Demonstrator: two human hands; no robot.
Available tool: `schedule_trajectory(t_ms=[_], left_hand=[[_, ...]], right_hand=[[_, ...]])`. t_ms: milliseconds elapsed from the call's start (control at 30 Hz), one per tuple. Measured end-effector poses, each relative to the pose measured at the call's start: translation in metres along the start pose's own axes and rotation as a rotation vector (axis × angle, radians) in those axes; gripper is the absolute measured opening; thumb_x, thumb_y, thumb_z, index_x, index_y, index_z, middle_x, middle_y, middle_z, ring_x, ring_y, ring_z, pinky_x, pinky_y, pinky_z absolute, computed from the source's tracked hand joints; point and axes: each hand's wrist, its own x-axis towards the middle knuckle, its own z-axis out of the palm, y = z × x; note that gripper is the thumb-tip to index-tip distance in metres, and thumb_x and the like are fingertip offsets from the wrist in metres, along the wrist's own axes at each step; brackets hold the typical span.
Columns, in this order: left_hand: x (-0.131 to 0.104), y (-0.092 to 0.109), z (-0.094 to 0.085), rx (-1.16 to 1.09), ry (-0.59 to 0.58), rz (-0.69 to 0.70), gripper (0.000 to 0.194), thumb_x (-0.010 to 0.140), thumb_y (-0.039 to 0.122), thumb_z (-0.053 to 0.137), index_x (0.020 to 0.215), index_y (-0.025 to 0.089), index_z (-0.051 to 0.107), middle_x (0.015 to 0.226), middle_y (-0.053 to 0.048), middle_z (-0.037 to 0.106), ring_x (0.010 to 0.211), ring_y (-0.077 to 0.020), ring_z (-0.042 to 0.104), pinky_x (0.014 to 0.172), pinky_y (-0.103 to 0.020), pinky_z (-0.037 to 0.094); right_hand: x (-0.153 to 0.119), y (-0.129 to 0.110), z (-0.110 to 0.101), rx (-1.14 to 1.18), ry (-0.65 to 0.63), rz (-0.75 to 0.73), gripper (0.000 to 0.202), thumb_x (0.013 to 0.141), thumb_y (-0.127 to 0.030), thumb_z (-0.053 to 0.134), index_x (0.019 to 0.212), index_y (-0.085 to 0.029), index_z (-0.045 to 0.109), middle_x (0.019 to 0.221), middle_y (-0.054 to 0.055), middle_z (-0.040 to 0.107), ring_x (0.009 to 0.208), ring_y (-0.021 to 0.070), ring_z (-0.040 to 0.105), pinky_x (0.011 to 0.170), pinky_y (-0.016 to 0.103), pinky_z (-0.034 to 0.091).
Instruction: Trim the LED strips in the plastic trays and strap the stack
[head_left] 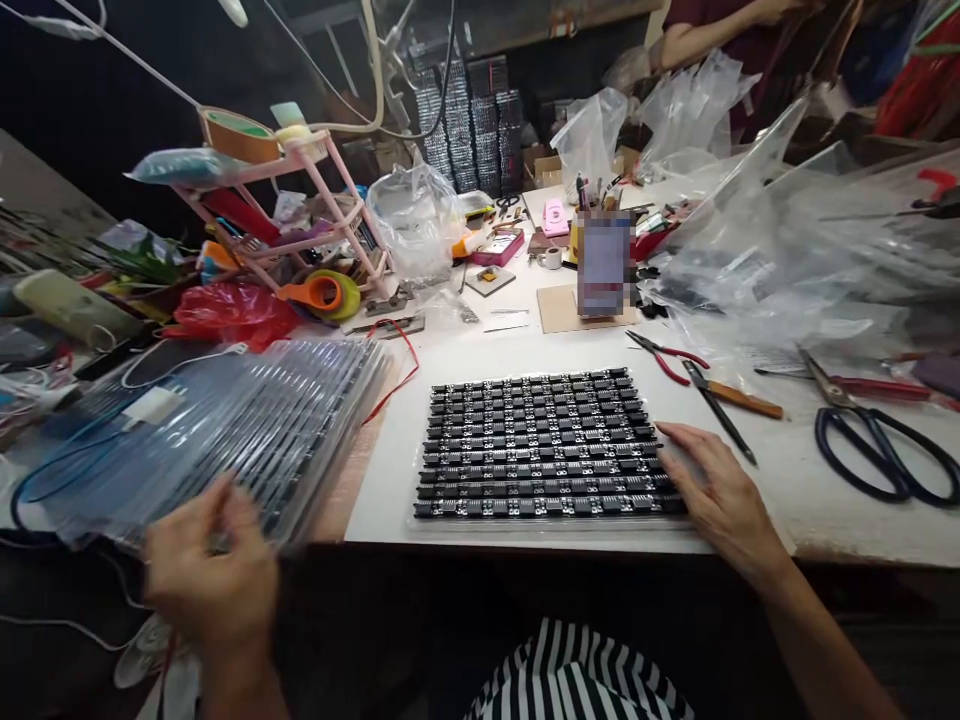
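Note:
Rows of small black electronic modules with metal pins (536,445) lie in a clear plastic tray (555,525) on the white tabletop. My right hand (716,500) rests at the tray's right edge, its fingers stretched out and touching the ends of the rows. To the left is a stack of clear plastic trays (277,430), with dark strips visible through the plastic. My left hand (214,560), blurred by motion, is over the stack's near edge, fingers curled together; whatever they may hold is hidden.
Right of the tray lie red-handled pliers (667,355), a wooden-handled tool (742,400) and large scissors (885,450). Behind stand a phone (604,262), a pink rack (300,200) and clear plastic bags (780,250). A person's arm (705,40) shows at the back right.

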Motion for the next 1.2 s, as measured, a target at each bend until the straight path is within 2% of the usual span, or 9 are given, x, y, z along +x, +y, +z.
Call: schedule_trajectory(t_ms=[33, 133, 200, 300, 633, 833, 967, 1100, 1200], left_hand=[[-0.008, 0.017, 0.012, -0.026, -0.084, 0.061, 0.036, 0.088, 0.037, 0.053, 0.121, 0.026, 0.06, 0.117, -0.005, 0.06, 0.114, -0.0273, 0.052, 0.105, -0.049, 0.036], [-0.033, 0.055, 0.044, -0.148, -0.471, 0.189, 0.05, 0.092, 0.044, 0.044, 0.138, 0.024, 0.043, 0.141, -0.008, 0.045, 0.131, -0.0267, 0.041, 0.112, -0.046, 0.029], [-0.048, 0.063, 0.059, -0.171, -0.639, 0.217, 0.061, 0.092, 0.047, 0.041, 0.146, 0.024, 0.027, 0.151, -0.009, 0.03, 0.14, -0.0268, 0.025, 0.115, -0.049, 0.021], [-0.062, 0.057, 0.067, -0.156, -0.738, 0.185, 0.066, 0.092, 0.048, 0.04, 0.149, 0.026, 0.014, 0.156, -0.008, 0.017, 0.143, -0.0263, 0.013, 0.115, -0.052, 0.017], [-0.071, 0.046, 0.065, -0.164, -0.775, 0.259, 0.069, 0.091, 0.049, 0.044, 0.149, 0.027, 0.014, 0.15, -0.01, 0.033, 0.139, -0.027, 0.028, 0.113, -0.054, 0.021], [-0.06, 0.056, 0.057, -0.254, -0.792, -0.048, 0.063, 0.088, 0.055, 0.044, 0.143, 0.025, 0.035, 0.139, -0.008, 0.05, 0.131, -0.0263, 0.042, 0.111, -0.047, 0.031], [-0.056, 0.068, 0.063, -0.198, -0.655, -0.187, 0.059, 0.088, 0.059, 0.04, 0.129, 0.019, 0.053, 0.121, -0.009, 0.063, 0.117, -0.0268, 0.055, 0.105, -0.044, 0.039], [-0.058, 0.069, 0.074, -0.233, -0.612, -0.092, 0.056, 0.09, 0.055, 0.038, 0.129, 0.018, 0.052, 0.124, -0.011, 0.059, 0.118, -0.0256, 0.053, 0.104, -0.044, 0.039], [-0.062, 0.066, 0.079, -0.193, -0.666, 0.05, 0.057, 0.093, 0.052, 0.034, 0.141, 0.021, 0.038, 0.14, -0.011, 0.046, 0.131, -0.0265, 0.039, 0.11, -0.049, 0.028]], right_hand=[[0.001, -0.001, 0.001, -0.013, -0.003, -0.005, 0.04, 0.09, -0.047, 0.044, 0.123, -0.026, 0.054, 0.122, 0.008, 0.057, 0.114, 0.0248, 0.052, 0.099, 0.044, 0.041], [0.005, -0.006, 0.007, -0.104, -0.005, -0.007, 0.045, 0.089, -0.051, 0.044, 0.126, -0.027, 0.052, 0.123, 0.009, 0.057, 0.113, 0.0276, 0.052, 0.095, 0.048, 0.04], [0.007, -0.009, 0.011, -0.18, -0.007, 0.011, 0.048, 0.088, -0.054, 0.045, 0.127, -0.027, 0.051, 0.124, 0.009, 0.057, 0.111, 0.029, 0.052, 0.092, 0.05, 0.04], [0.007, -0.011, 0.013, -0.236, -0.014, 0.002, 0.05, 0.087, -0.055, 0.045, 0.128, -0.026, 0.05, 0.125, 0.009, 0.057, 0.112, 0.0291, 0.051, 0.09, 0.049, 0.039], [0.0, -0.01, 0.005, -0.034, 0.034, 0.087, 0.047, 0.09, -0.052, 0.045, 0.127, -0.024, 0.052, 0.12, 0.008, 0.063, 0.114, 0.0246, 0.055, 0.096, 0.045, 0.039], [-0.012, -0.016, 0.0, 0.016, 0.057, 0.094, 0.04, 0.091, -0.046, 0.047, 0.121, -0.023, 0.058, 0.114, 0.007, 0.066, 0.107, 0.0228, 0.059, 0.093, 0.042, 0.044], [-0.006, -0.012, -0.004, 0.08, 0.052, 0.154, 0.039, 0.092, -0.044, 0.046, 0.122, -0.021, 0.058, 0.11, 0.007, 0.068, 0.102, 0.0211, 0.061, 0.091, 0.039, 0.046], [0.006, -0.004, -0.003, 0.047, 0.005, 0.051, 0.038, 0.094, -0.041, 0.043, 0.123, -0.024, 0.058, 0.112, 0.006, 0.065, 0.105, 0.0203, 0.058, 0.095, 0.041, 0.044], [0.008, -0.002, 0.001, -0.068, -0.031, -0.024, 0.036, 0.093, -0.044, 0.042, 0.119, -0.029, 0.062, 0.117, 0.005, 0.061, 0.109, 0.0231, 0.053, 0.096, 0.047, 0.04]])
